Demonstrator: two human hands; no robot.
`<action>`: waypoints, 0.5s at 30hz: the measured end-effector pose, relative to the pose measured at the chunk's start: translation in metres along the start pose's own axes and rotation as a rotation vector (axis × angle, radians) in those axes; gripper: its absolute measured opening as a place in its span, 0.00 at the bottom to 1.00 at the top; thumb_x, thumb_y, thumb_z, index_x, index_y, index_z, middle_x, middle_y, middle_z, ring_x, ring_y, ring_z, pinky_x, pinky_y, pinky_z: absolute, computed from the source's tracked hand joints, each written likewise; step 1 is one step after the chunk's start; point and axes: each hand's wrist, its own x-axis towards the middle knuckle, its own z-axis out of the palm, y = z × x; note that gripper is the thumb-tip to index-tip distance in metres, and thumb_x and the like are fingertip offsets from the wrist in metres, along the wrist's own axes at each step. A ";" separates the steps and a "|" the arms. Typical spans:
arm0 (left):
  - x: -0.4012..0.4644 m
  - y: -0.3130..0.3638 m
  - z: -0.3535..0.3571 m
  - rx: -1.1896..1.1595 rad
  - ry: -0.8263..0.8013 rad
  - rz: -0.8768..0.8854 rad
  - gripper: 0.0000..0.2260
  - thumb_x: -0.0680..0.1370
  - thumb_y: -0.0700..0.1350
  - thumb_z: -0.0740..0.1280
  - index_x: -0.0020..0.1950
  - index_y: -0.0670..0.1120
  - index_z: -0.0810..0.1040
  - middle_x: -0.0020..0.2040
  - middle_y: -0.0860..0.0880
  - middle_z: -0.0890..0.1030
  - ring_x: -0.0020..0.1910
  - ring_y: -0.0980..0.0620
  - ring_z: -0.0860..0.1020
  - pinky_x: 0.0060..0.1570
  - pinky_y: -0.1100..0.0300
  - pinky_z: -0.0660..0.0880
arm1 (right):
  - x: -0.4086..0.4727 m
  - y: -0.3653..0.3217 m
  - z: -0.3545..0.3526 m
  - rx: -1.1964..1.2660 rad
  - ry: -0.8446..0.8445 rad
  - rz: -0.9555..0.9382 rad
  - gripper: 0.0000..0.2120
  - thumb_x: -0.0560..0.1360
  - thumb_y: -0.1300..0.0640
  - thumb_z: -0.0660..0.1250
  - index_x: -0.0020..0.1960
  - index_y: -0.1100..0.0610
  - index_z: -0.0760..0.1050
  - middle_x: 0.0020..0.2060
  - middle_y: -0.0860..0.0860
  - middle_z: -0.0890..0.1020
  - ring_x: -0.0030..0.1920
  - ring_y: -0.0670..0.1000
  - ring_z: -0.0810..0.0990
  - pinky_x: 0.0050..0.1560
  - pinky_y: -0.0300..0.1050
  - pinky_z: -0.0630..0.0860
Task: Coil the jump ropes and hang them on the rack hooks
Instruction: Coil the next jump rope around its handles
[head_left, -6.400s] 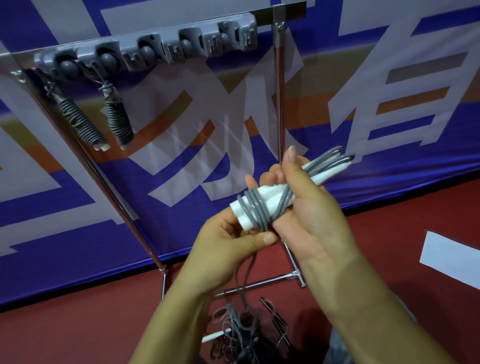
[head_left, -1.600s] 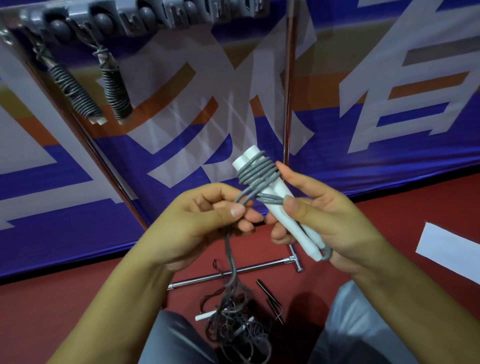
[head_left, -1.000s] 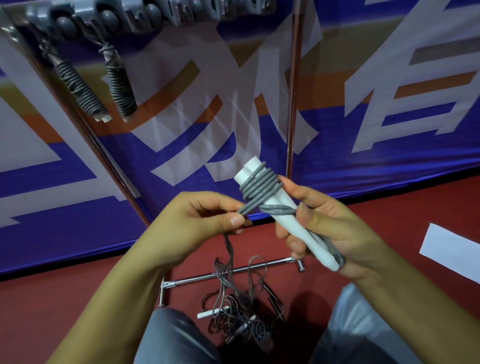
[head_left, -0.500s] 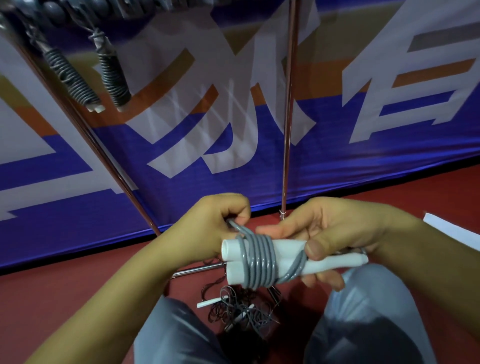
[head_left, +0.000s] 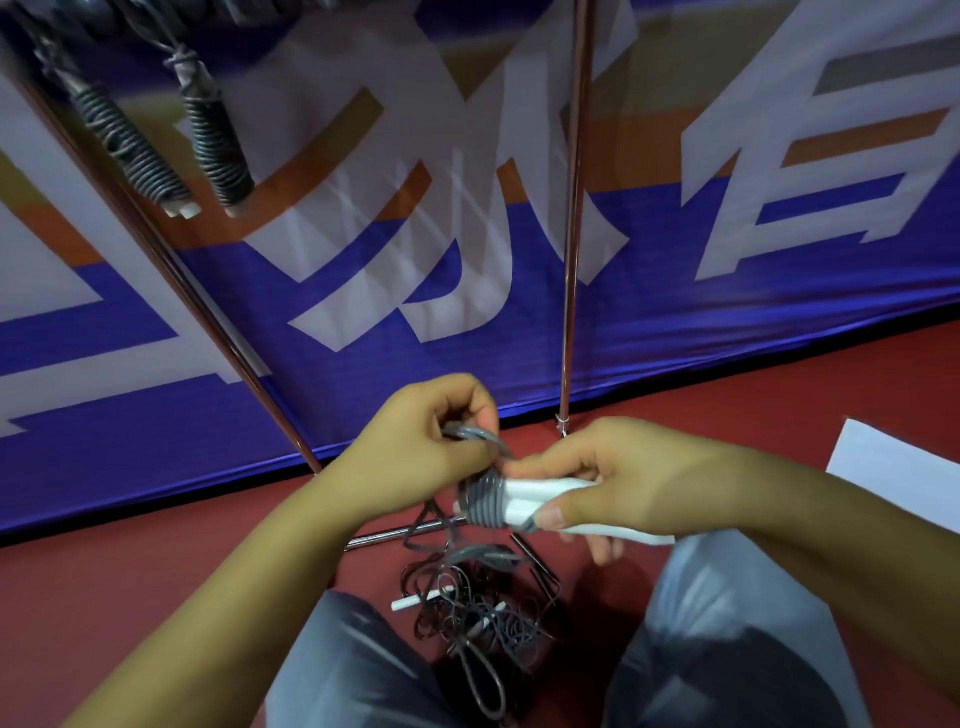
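Observation:
My right hand (head_left: 618, 478) grips the two white handles (head_left: 545, 501) of a jump rope, held roughly level in front of me. Several turns of grey cord (head_left: 485, 501) are wound round their left end. My left hand (head_left: 421, 449) pinches the loose grey cord just above that coil. The remaining cord drops into a tangled pile of ropes (head_left: 478, 618) on the red floor between my knees. Two coiled ropes, one (head_left: 132, 150) beside the other (head_left: 215, 137), hang from the rack at the upper left.
The rack's chrome legs, one slanting (head_left: 208, 312) and one upright (head_left: 571, 234), stand before a blue and white banner (head_left: 727, 312). A chrome foot bar (head_left: 384, 535) lies on the floor. A white sheet (head_left: 893, 473) lies at the right. My grey trouser knees (head_left: 727, 623) fill the bottom.
The hands and handles have dropped lower and the handles turned from upright to level. My left hand has carried the cord round, and the view has tilted down, cutting off the rack's hook bar.

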 end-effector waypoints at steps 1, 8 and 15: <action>-0.001 0.001 0.001 -0.037 0.013 -0.004 0.08 0.68 0.35 0.69 0.39 0.46 0.74 0.31 0.52 0.76 0.29 0.55 0.73 0.31 0.61 0.71 | 0.000 0.000 0.000 0.004 0.052 -0.001 0.22 0.76 0.60 0.67 0.64 0.39 0.71 0.33 0.47 0.81 0.29 0.46 0.80 0.33 0.42 0.78; -0.009 0.001 0.019 0.119 0.191 0.011 0.18 0.71 0.36 0.74 0.43 0.51 0.65 0.31 0.57 0.73 0.26 0.60 0.66 0.28 0.66 0.67 | 0.001 0.004 0.005 0.042 0.208 -0.035 0.22 0.76 0.59 0.68 0.64 0.38 0.70 0.32 0.44 0.80 0.28 0.45 0.79 0.33 0.41 0.77; -0.010 0.011 0.022 0.108 0.304 0.074 0.16 0.73 0.35 0.70 0.42 0.51 0.65 0.31 0.54 0.71 0.27 0.59 0.66 0.28 0.62 0.67 | 0.000 0.002 0.009 0.133 0.340 -0.099 0.23 0.74 0.60 0.70 0.62 0.40 0.70 0.32 0.43 0.82 0.28 0.49 0.80 0.32 0.40 0.76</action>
